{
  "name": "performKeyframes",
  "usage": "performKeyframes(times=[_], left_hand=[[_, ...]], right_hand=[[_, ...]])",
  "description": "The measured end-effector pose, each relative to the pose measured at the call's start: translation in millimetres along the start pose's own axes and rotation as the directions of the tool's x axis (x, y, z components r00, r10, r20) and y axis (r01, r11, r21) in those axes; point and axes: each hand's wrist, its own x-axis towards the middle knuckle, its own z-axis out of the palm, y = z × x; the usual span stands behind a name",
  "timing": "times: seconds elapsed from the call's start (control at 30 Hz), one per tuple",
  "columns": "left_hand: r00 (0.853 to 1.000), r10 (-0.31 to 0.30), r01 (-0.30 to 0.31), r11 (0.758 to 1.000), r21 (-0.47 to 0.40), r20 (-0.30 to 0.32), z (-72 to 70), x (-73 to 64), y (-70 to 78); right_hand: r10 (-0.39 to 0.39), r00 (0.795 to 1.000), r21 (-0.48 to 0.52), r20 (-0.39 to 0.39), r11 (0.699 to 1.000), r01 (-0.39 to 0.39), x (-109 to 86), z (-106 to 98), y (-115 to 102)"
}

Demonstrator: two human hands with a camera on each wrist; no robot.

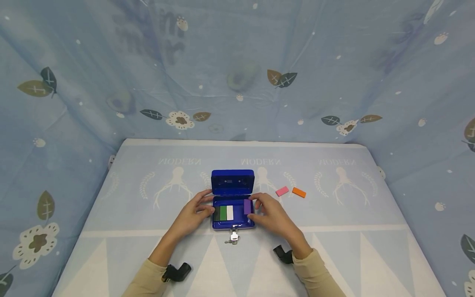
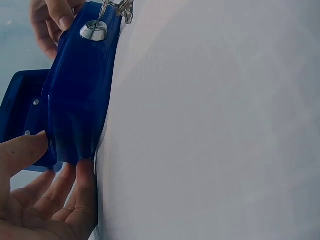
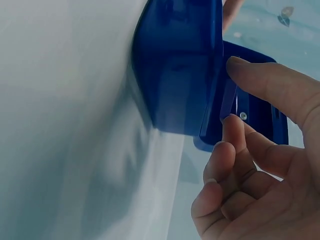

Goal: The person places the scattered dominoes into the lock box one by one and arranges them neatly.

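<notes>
A blue metal cash box (image 1: 224, 226) sits on the table, its lid (image 1: 233, 182) raised at the back. Inside, a dark block (image 1: 217, 214), a green block (image 1: 223, 213) and a white block (image 1: 230, 213) stand side by side at the left. My right hand (image 1: 272, 214) pinches a purple block (image 1: 247, 206) between thumb and forefinger at the box's right end; the right wrist view shows the block (image 3: 229, 100) along the rim. My left hand (image 1: 190, 217) holds the box's left end, thumb on the rim and fingertips against the outer wall.
A pink block (image 1: 282, 191) and an orange block (image 1: 299, 192) lie on the table right of the lid. Keys (image 1: 234, 239) hang from the lock at the box front. Patterned blue cloth (image 1: 237, 103) surrounds the table.
</notes>
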Motion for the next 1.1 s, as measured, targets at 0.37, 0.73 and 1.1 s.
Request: performKeyframes(times=[0.37,0.73,1.1], left_hand=[[1.000,0.007,-0.007,1.000,-0.006,0.006,-0.4,0.0,0.7],[1.000,0.011,-0.011,1.000,0.015,0.001,0.0,-0.4,-1.3],[1.000,-0.002,0.002,1.000,0.006,-0.007,0.0,-1.3,1.5]], right_hand=[[-0.039,0.998,-0.032,0.047,0.999,0.040,9.7,8.9,-8.8],[-0.002,0.995,-0.077,0.099,0.997,0.010,15.8,18.6,-9.7],[-0.004,0.993,-0.242,0.117,0.970,0.033,19.1,25.9,-9.9]])
